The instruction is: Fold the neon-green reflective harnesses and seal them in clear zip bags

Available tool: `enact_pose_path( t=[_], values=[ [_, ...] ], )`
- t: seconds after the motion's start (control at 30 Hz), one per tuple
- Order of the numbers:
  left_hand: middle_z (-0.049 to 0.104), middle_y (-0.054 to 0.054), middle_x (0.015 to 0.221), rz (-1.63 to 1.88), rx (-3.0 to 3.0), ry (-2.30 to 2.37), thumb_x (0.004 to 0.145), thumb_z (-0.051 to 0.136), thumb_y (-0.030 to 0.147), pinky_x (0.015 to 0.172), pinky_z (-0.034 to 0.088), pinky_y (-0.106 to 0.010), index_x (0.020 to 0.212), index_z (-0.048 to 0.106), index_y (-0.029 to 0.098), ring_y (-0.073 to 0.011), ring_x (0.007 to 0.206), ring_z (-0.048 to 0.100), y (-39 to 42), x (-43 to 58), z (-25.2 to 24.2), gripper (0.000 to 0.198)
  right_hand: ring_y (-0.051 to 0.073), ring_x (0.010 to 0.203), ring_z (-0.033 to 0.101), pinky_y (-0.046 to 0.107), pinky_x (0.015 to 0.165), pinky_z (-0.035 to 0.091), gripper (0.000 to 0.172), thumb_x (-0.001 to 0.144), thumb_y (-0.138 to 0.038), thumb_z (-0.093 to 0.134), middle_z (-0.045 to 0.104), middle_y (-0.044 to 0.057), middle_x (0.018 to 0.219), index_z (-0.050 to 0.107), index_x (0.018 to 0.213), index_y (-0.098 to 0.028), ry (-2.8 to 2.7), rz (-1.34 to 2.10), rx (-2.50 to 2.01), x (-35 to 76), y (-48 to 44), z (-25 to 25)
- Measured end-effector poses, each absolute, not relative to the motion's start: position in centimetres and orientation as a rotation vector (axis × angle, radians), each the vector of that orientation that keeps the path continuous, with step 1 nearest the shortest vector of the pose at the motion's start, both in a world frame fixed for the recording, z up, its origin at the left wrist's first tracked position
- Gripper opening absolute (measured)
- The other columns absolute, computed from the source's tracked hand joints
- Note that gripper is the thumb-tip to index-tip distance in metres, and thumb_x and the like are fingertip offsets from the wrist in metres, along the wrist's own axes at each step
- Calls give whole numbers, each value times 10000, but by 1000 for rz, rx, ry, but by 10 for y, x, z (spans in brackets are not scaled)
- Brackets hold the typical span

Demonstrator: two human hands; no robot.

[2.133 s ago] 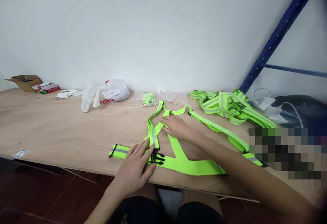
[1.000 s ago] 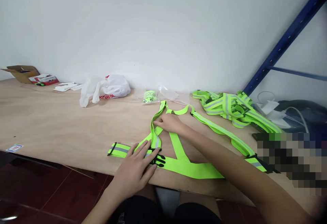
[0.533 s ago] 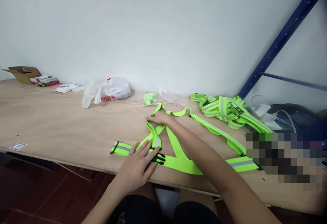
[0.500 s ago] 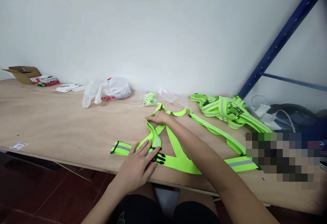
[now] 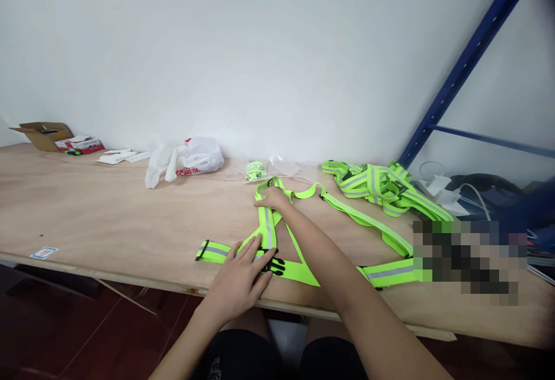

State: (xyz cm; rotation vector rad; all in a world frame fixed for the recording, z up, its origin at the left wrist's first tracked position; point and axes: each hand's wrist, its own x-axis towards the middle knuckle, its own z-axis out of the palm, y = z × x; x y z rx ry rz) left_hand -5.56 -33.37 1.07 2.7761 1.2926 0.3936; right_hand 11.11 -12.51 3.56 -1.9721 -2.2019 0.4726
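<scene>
A neon-yellow reflective vest (image 5: 299,273) made of straps with grey stripes lies spread along the table's near edge. My left hand (image 5: 239,280) rests flat on its lower band, fingers apart, beside a black side-release buckle (image 5: 276,265). Farther up, my right hand (image 5: 275,198) grips a shoulder strap (image 5: 267,227) near its top bend; the fingertips are partly hidden. That strap runs fairly straight down to the buckle area. My right forearm covers part of the lower band. Another strap (image 5: 368,218) stretches off to the right.
A heap of similar reflective straps (image 5: 377,186) lies at the back right, near a blue metal frame (image 5: 459,73). Along the wall are a clear plastic bag (image 5: 281,167), a white plastic bag (image 5: 203,154), white papers (image 5: 121,156) and an open cardboard box (image 5: 43,134).
The shoulder strap between my hands has gone from curved and twisted to straighter and flatter, its grey stripe facing up. My left hand stays on the lower band. The view has shifted slightly.
</scene>
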Motion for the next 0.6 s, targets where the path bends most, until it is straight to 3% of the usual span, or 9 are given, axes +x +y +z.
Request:
enact_pose_path(
  t=[0.1,0.2,0.27,0.37,0.47,0.6],
  values=[
    [297,-96,1622,385,2774,1285,1024,415,410,1171,302,-554,1485,447,329,-303,1479,322,-334,-55,13,469,269,958,677,283,708,497,361,702,-406,829,720,103,1005,675,929,-170,-1983,628,-1910,123,-126,35],
    [334,-60,1608,375,2766,1269,1027,403,412,1177,294,-558,1491,434,334,-293,1472,339,-334,-55,14,472,199,723,669,263,583,489,270,773,-320,792,698,49,822,649,926,-151,-1785,831,-1805,133,-128,38],
    [335,-43,1608,381,2765,1261,1028,398,420,1179,294,-555,1492,430,338,-290,1471,341,-333,-55,13,472,159,657,646,259,563,507,240,845,-308,740,681,23,802,640,990,-145,-1657,962,-1723,137,-127,40],
    [332,-21,1610,398,2766,1250,1029,397,423,1181,293,-547,1491,428,352,-288,1470,344,-333,-55,12,468,165,814,669,324,703,578,282,945,-341,640,678,57,1015,621,1142,-140,-1477,1084,-1603,140,-121,42],
    [343,-10,1604,393,2764,1247,1030,398,418,1182,288,-548,1496,417,362,-288,1468,347,-334,-56,12,469,211,1014,649,415,853,572,344,968,-358,607,625,90,1220,590,1249,-160,-1308,1130,-1493,142,-109,47],
    [349,-11,1601,393,2765,1238,1030,400,422,1183,284,-550,1502,408,357,-290,1471,341,-333,-56,12,477,224,1039,642,428,866,568,356,965,-356,611,612,97,1248,585,1262,-161,-1124,1176,-1383,150,-93,59]
  ],
)
